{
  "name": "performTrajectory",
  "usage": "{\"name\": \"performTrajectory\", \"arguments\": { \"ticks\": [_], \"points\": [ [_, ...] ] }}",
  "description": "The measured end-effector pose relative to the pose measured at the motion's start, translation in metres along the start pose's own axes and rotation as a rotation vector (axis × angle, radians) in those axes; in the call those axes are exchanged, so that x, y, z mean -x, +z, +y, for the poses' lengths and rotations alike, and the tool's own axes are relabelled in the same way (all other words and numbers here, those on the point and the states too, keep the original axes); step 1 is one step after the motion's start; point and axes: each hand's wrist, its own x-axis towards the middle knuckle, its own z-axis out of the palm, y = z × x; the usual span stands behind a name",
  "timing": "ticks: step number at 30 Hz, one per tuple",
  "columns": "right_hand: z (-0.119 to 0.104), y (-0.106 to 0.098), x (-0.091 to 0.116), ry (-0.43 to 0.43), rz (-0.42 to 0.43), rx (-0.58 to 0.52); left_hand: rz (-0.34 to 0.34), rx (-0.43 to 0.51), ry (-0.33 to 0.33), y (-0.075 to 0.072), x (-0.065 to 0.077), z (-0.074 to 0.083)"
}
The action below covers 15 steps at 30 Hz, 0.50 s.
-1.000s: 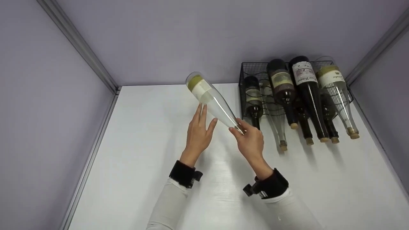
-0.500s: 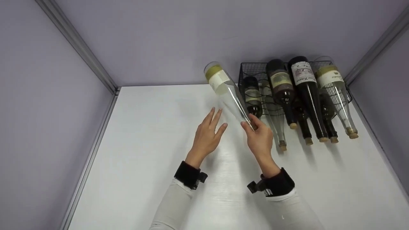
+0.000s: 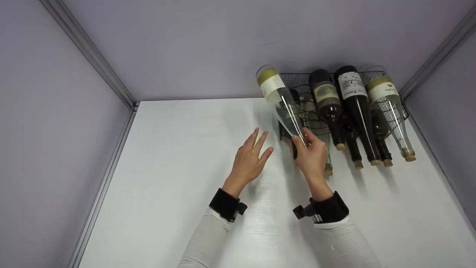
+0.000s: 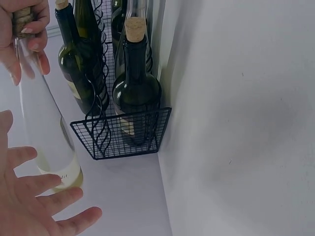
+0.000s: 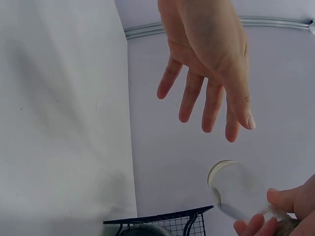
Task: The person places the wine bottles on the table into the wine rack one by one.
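Observation:
A clear glass wine bottle [image 3: 286, 108] with a white and yellow-green label is held by its corked neck in my right hand [image 3: 312, 150]. Its base points up and to the left, overlapping the left end of the black wire rack [image 3: 293, 79] in the head view. My left hand [image 3: 250, 160] hovers left of the bottle with fingers spread and holds nothing. In the left wrist view, the right-hand fingers [image 4: 34, 44] curl round the neck just by the cork [image 4: 22, 22], and the left hand [image 4: 34, 196] lies in front of the bottle's base.
Several bottles lie in the rack, necks toward me: a brown one [image 3: 328, 100], a dark one with a white label [image 3: 353, 85], and a clear one [image 3: 392, 108]. A lower row sits beneath them. The white table [image 3: 178, 167] meets grey-lilac walls [image 3: 208, 48] at the back and sides.
My right hand has carried the clear bottle rightward and toward the back, over the rack's left end. The left hand has followed to the right, fingers spread, now farther from the bottle.

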Motion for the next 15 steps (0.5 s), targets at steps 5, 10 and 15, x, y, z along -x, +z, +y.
{"name": "performTrajectory", "arguments": {
  "ticks": [5,10,15],
  "points": [
    [0.003,-0.004,-0.005,0.034,0.008,-0.004,-0.022,-0.004,0.002,0.005,0.0,0.004],
    [0.007,-0.006,-0.01,0.047,0.034,-0.004,-0.043,-0.007,0.0,0.008,0.0,0.006],
    [0.011,-0.007,-0.014,0.068,0.037,-0.007,-0.049,-0.005,0.004,0.01,0.0,0.008]
  ]
}}
